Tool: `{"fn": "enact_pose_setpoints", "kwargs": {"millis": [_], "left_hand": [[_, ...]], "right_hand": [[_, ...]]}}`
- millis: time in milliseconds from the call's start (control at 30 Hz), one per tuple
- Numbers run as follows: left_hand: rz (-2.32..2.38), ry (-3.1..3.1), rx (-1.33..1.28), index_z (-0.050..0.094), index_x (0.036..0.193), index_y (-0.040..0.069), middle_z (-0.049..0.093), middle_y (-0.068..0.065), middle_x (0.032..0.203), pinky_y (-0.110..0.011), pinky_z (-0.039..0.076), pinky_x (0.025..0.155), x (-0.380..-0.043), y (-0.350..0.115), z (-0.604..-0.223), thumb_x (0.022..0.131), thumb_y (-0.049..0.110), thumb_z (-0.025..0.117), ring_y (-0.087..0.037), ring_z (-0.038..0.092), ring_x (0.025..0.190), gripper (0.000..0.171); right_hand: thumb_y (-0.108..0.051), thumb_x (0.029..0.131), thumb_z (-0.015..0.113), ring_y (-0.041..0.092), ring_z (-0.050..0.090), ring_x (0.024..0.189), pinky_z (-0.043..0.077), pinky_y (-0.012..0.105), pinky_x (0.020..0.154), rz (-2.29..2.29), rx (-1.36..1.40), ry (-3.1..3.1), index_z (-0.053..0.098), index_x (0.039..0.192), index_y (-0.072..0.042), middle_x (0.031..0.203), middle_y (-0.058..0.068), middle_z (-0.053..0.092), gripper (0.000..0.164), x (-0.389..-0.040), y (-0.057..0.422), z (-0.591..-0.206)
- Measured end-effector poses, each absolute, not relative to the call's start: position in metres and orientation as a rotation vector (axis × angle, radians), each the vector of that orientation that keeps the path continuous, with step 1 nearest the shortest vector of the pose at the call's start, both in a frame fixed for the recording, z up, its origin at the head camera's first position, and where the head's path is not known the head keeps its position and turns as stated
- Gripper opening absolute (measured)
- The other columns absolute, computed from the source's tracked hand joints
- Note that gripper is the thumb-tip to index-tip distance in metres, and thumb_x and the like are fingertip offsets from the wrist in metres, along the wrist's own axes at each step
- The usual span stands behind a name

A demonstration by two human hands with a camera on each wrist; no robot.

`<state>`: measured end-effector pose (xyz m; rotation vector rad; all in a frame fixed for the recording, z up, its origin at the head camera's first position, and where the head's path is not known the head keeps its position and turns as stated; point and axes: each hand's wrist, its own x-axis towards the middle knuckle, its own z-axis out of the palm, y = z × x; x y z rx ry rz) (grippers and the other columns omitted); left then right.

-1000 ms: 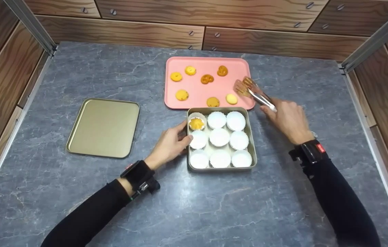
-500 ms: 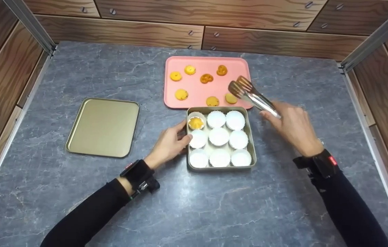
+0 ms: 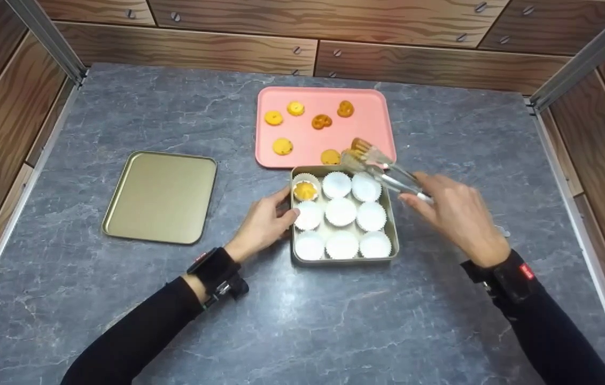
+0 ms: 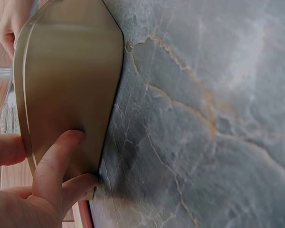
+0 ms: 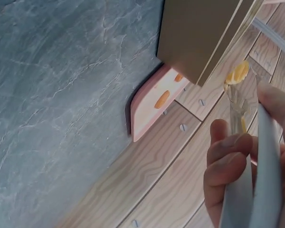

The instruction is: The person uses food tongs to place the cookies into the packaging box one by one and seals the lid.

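Note:
My left hand (image 3: 260, 227) grips the left side of a square metal tin (image 3: 344, 261), thumb at the rim and fingers against the outer wall (image 4: 69, 90). White paper cups (image 3: 340, 213) sit in rows inside; a star-shaped cookie (image 3: 305, 191) lies in the far-left cup. My right hand (image 3: 457, 216) holds slotted metal tongs (image 3: 401, 179) above the tin's far-right corner. In the right wrist view a yellow-orange ridged patch shows at the tong tips; I cannot tell whether it is a cookie or a reflection. The tongs partly hide a cookie on the tray.
A pink tray (image 3: 374, 109) stands behind the tin, bearing round cookies (image 3: 282, 146) and pretzel-shaped ones (image 3: 322, 121). To the left lies a square metal lid (image 3: 161, 198). Wood-patterned panels (image 3: 238, 51) border the marbled grey table (image 3: 185, 315).
The tongs have come from above the tray's right side toward me and leftward, over the tin's far edge. My right hand has shifted slightly nearer. The left hand and tin stay put.

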<state>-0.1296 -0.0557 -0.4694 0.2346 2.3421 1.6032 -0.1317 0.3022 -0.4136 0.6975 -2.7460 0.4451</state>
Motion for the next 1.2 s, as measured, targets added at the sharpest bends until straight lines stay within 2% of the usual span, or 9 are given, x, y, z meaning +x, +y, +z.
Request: {"fn": "enact_pose_setpoints", "kwargs": {"millis": [67,267,433,633,800,1033,1200], "left_hand": [[1.602,2.338,0.232,0.032,0.157,-0.005,0.044,-0.026,0.155,-0.027,0.061,0.093,-0.130,-0.055,-0.469,0.101,0.012,0.064,-0.033,0.062,0.128,0.067],[1.612,2.336,0.232,0.032,0.157,-0.005,0.044,-0.026,0.155,-0.027,0.059,0.096,-0.130,-0.055,-0.468,0.101,0.010,0.065,-0.034,0.060,0.129,0.067],[1.617,2.329,0.223,0.032,0.157,-0.004,0.044,-0.025,0.155,-0.027,0.059,0.097,-0.130,-0.055,-0.468,0.100,0.009,0.065,-0.035,0.060,0.130,0.067],[1.635,2.296,0.211,0.030,0.159,-0.003,0.043,-0.025,0.156,-0.026,0.061,0.091,-0.129,-0.055,-0.468,0.101,0.009,0.064,-0.036,0.059,0.131,0.068],[1.625,2.307,0.214,0.030,0.158,-0.004,0.042,-0.025,0.157,-0.024,0.061,0.090,-0.129,-0.055,-0.468,0.101,0.009,0.064,-0.035,0.060,0.130,0.068],[1.615,2.308,0.208,0.031,0.157,-0.006,0.042,-0.026,0.157,-0.026,0.064,0.078,-0.130,-0.054,-0.467,0.101,0.011,0.064,-0.031,0.067,0.118,0.068],[1.617,2.316,0.220,0.031,0.157,-0.007,0.041,-0.026,0.157,-0.025,0.063,0.081,-0.129,-0.055,-0.466,0.101,0.011,0.064,-0.030,0.068,0.117,0.068]], "right_hand": [[-0.032,0.094,0.078,0.017,0.054,0.053,0.050,0.032,0.040,0.410,0.744,-2.744,0.068,0.129,-0.001,0.080,0.012,0.068,0.048,-0.129,0.303,-0.414],[-0.036,0.090,0.081,0.023,0.060,0.056,0.056,0.039,0.044,0.300,0.834,-2.725,0.068,0.131,-0.004,0.087,0.015,0.069,0.053,-0.126,0.302,-0.415],[-0.037,0.089,0.081,0.025,0.059,0.054,0.053,0.039,0.040,0.194,0.878,-2.678,0.068,0.129,-0.005,0.086,0.015,0.068,0.054,-0.125,0.300,-0.415],[-0.043,0.093,0.075,0.029,0.063,0.056,0.052,0.041,0.039,0.111,0.914,-2.644,0.069,0.128,-0.004,0.090,0.017,0.071,0.053,-0.126,0.297,-0.415],[-0.040,0.090,0.080,0.033,0.066,0.060,0.053,0.043,0.040,0.091,0.908,-2.674,0.069,0.127,-0.003,0.095,0.020,0.072,0.053,-0.127,0.292,-0.417],[-0.038,0.090,0.081,0.031,0.063,0.055,0.052,0.044,0.040,0.083,0.906,-2.681,0.068,0.119,-0.001,0.088,0.016,0.068,0.049,-0.128,0.288,-0.421],[-0.038,0.091,0.080,0.031,0.063,0.056,0.052,0.045,0.040,0.095,0.886,-2.707,0.068,0.121,-0.001,0.090,0.017,0.069,0.050,-0.129,0.287,-0.422]]}}
